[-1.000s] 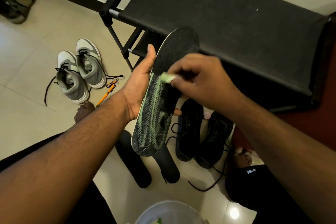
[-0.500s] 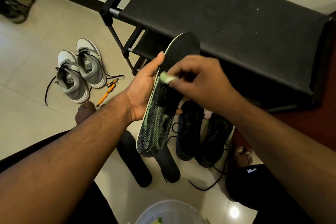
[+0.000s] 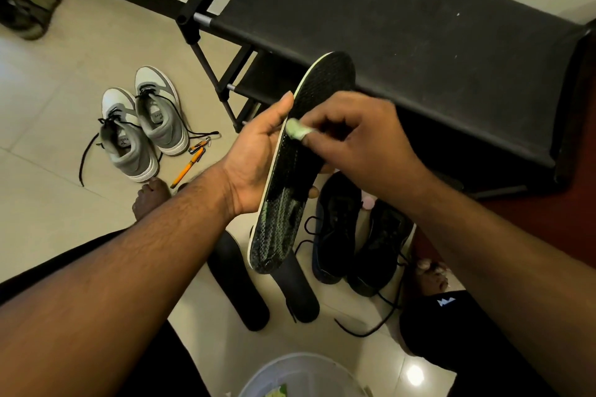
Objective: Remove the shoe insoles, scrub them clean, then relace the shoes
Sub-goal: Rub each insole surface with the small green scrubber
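1. Insole (image 3: 290, 190), black with a scaly green pattern and a pale edge, was held in the air above the floor (image 3: 48, 126), the left hand (image 3: 258, 155) cupping its long edge.
2. The right hand (image 3: 354, 138) pinched a small green scrubber (image 3: 298, 131) against its surface.
3. It looked light, thin and bendy, so supporting it at mid-length probably suited scrubbing.
4. Two plain black insoles (image 3: 238, 284) lay on the floor beside black shoes (image 3: 354, 235) with loose laces; grey sneakers (image 3: 142, 129) stood well apart.
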Available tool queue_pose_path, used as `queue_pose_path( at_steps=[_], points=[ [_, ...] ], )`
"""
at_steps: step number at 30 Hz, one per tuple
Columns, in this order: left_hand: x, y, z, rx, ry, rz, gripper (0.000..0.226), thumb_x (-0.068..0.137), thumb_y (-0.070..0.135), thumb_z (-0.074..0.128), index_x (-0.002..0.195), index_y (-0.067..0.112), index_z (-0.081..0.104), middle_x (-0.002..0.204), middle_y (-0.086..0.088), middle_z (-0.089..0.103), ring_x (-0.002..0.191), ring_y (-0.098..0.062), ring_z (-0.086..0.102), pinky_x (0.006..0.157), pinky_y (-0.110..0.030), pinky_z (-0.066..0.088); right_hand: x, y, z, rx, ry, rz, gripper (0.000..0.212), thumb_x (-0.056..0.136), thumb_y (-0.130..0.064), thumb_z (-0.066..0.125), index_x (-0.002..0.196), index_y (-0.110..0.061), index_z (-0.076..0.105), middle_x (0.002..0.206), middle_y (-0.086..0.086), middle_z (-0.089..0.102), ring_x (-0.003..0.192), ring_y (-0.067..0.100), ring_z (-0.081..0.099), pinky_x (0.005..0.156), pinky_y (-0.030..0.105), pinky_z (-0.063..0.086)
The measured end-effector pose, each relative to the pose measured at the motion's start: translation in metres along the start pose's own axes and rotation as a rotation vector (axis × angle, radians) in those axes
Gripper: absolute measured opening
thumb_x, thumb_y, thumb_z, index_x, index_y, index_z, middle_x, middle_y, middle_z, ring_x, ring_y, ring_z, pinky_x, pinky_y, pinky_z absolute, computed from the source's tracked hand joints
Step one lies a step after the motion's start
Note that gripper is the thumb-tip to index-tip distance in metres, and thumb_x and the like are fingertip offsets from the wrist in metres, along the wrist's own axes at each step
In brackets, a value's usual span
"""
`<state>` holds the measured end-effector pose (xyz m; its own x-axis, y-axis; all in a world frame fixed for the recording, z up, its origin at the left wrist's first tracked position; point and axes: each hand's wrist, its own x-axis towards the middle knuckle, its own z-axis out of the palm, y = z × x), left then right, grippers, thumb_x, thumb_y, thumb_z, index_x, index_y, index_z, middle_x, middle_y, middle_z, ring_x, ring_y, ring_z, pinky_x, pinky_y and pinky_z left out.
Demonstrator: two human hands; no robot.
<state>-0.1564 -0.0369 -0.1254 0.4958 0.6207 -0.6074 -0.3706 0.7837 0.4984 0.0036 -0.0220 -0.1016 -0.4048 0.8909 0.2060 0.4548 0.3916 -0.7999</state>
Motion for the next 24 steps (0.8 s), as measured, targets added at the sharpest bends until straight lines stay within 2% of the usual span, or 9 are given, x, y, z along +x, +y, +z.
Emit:
queue_pose_path(
  at_steps=[3,5,7,10,12,15,18,20,24],
  points=[
    [0.000,0.002,0.000,-0.076,0.013,0.007,0.058,0.092,0.061,0.044,0.090,0.012,0.076,0.093,-0.007,0.070,0.087,-0.022,0.065,0.085,-0.035,0.052,-0.008,-0.010,0.008,0.040,-0.319,-0.128,0.012,0.082,-0.011,0.074,0.094,-0.008,0.075,0.086,-0.003,0.068,0.075,0.004,0.062,0.069,0.016,0.050],
    [-0.001,0.002,0.001,-0.094,0.002,0.004,0.058,0.093,0.059,0.045,0.088,0.011,0.077,0.093,-0.007,0.071,0.088,-0.021,0.067,0.086,-0.033,0.054,-0.010,-0.013,0.010,0.044,-0.411,-0.140,0.012,0.082,-0.011,0.073,0.094,-0.008,0.075,0.085,-0.004,0.067,0.073,0.003,0.061,0.067,0.016,0.049],
    [-0.003,0.002,0.003,-0.056,0.001,-0.013,0.059,0.092,0.061,0.044,0.088,0.012,0.076,0.091,-0.008,0.070,0.083,-0.022,0.066,0.081,-0.035,0.052,-0.007,-0.010,0.007,0.048,-0.295,-0.086,0.011,0.083,-0.011,0.073,0.093,-0.009,0.075,0.085,-0.004,0.067,0.074,0.006,0.062,0.068,0.017,0.051],
    [-0.001,0.000,0.001,0.004,-0.004,-0.032,0.058,0.091,0.064,0.045,0.107,0.013,0.068,0.098,-0.010,0.062,0.089,-0.026,0.060,0.077,-0.038,0.045,0.001,-0.001,-0.003,0.004,0.003,-0.001,0.009,0.083,-0.009,0.072,0.091,-0.010,0.075,0.085,-0.003,0.069,0.078,0.006,0.063,0.072,0.019,0.052],
    [0.000,0.000,0.002,0.002,0.001,-0.029,0.057,0.091,0.064,0.045,0.106,0.014,0.069,0.098,-0.010,0.062,0.091,-0.026,0.059,0.076,-0.038,0.046,0.002,0.001,-0.004,-0.021,0.049,0.009,0.008,0.083,-0.011,0.072,0.091,-0.010,0.075,0.086,-0.004,0.069,0.080,0.005,0.063,0.073,0.022,0.053],
    [-0.001,0.002,0.005,-0.045,0.026,0.000,0.060,0.093,0.060,0.042,0.084,0.012,0.077,0.086,-0.007,0.070,0.080,-0.021,0.064,0.078,-0.035,0.049,-0.004,-0.006,0.003,0.024,-0.174,-0.050,0.012,0.083,-0.011,0.073,0.094,-0.009,0.075,0.088,-0.002,0.069,0.080,0.005,0.064,0.074,0.022,0.053],
    [0.000,0.006,0.002,-0.132,0.057,0.029,0.058,0.095,0.056,0.045,0.090,0.008,0.077,0.094,-0.008,0.072,0.088,-0.022,0.068,0.089,-0.034,0.054,-0.008,-0.010,0.009,0.044,-0.405,-0.113,0.012,0.083,-0.011,0.073,0.095,-0.009,0.075,0.086,-0.006,0.068,0.076,0.002,0.062,0.070,0.017,0.051],
    [0.000,0.007,0.002,-0.116,0.045,0.037,0.059,0.095,0.058,0.044,0.095,0.008,0.076,0.097,-0.009,0.071,0.091,-0.024,0.067,0.091,-0.037,0.053,-0.006,-0.007,0.006,0.051,-0.352,-0.082,0.010,0.083,-0.011,0.072,0.093,-0.010,0.075,0.083,-0.006,0.067,0.073,0.004,0.061,0.067,0.017,0.050],
    [0.000,0.003,0.005,0.007,0.036,0.033,0.065,0.095,0.063,0.035,0.095,0.013,0.077,0.094,-0.010,0.071,0.087,-0.027,0.066,0.076,-0.043,0.049,0.001,0.004,-0.003,-0.023,0.020,0.081,0.007,0.083,-0.014,0.072,0.089,-0.013,0.076,0.083,-0.004,0.068,0.075,0.006,0.062,0.069,0.023,0.052]
  ],
)
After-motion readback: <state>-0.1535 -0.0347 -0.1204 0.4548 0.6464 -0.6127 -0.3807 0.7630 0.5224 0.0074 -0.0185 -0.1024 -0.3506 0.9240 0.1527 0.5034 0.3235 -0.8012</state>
